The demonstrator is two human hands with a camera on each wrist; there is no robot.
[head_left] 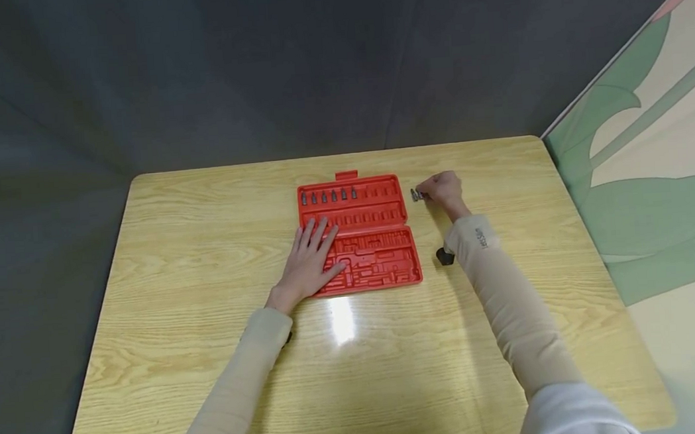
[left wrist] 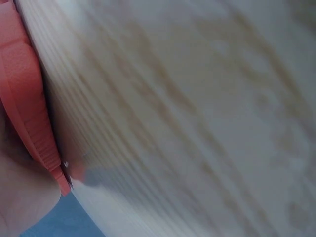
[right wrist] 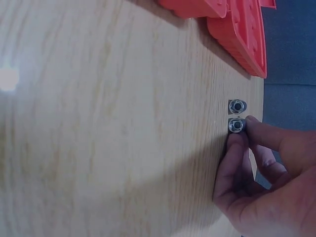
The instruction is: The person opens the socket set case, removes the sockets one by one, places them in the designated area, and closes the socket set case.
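Your left hand [head_left: 310, 262] lies flat, fingers spread, on the red tool case [head_left: 380, 255]; your right hand [head_left: 441, 191] pinches 1 of 2 sockets [right wrist: 236, 125]; sleeve lettering is unreadable.

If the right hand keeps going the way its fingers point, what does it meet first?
Probably the second loose bit, just beyond the bit that the right hand pinches; past that, the red case. Depth is unclear.

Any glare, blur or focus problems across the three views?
Head view: sharp, with one white glare patch on the glossy wooden table just in front of the open red plastic tool case. Left wrist view: badly smeared, wood grain streaked, the case edge soft. Right wrist view: mostly clear, with the small metal sockets readable at the right hand, which casts a soft shadow.
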